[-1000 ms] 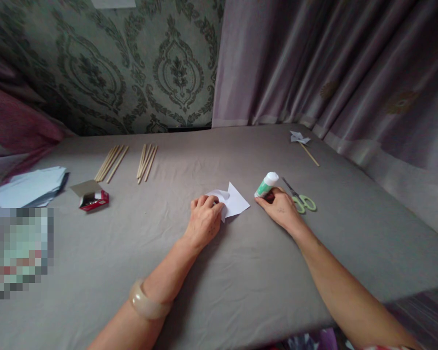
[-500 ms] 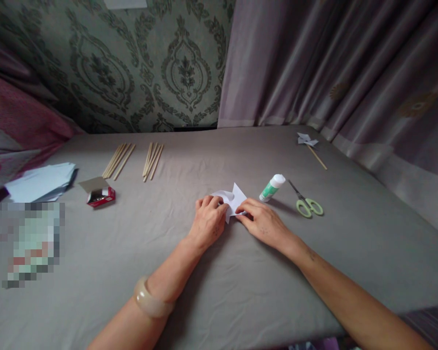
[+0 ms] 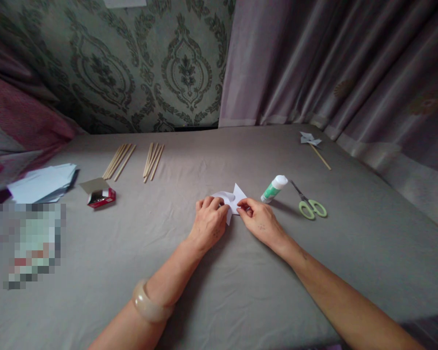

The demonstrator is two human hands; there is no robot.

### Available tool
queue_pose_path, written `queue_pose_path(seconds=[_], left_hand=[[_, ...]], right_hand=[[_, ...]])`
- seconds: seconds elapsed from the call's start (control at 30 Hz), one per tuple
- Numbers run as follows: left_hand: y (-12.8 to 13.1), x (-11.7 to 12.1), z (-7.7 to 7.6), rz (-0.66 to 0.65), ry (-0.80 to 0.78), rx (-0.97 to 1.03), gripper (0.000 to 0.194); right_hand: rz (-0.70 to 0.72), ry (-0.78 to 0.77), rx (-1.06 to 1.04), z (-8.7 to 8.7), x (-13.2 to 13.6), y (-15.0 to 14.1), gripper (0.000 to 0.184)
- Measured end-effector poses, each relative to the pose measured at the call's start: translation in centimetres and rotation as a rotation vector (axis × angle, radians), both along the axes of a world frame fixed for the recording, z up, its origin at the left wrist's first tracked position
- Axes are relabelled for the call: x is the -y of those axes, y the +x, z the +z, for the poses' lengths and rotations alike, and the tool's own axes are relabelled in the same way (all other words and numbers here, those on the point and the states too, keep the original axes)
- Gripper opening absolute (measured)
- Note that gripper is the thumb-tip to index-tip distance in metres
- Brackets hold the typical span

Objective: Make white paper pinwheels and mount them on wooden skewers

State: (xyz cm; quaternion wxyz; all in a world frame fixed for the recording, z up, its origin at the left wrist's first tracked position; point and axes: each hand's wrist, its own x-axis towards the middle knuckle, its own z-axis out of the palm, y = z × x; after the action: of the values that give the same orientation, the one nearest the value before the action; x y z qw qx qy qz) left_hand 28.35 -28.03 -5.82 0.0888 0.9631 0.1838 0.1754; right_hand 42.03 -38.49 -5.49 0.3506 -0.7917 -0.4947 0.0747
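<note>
Head view: folded white paper with pointed flaps (image 3: 234,202) sits right between the hands, upper tip aimed away from the wearer; left hand (image 3: 209,219) grasps its left side, right hand (image 3: 262,222) curls at its right edge, pinching or not, cannot tell

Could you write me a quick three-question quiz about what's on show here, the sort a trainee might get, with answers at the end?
1. True or false: the scissors lie to the right of the glue stick.

2. What are the fingers of the left hand on?
A) The red box
B) The folded white paper
C) The wooden sticks

3. Fill in the blank: the pale bangle is worn on the person's ____ arm.

Key: 1 true; 2 B; 3 left.
</note>
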Motion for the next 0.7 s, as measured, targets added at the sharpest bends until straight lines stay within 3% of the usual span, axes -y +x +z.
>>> queue_pose_path(seconds=[0.7], left_hand=[[0.03,0.14,0.22,-0.002,-0.026,0.002,0.023]], right_hand=[[0.084,-0.032,0.092,-0.24,-0.17,-0.2,0.026]])
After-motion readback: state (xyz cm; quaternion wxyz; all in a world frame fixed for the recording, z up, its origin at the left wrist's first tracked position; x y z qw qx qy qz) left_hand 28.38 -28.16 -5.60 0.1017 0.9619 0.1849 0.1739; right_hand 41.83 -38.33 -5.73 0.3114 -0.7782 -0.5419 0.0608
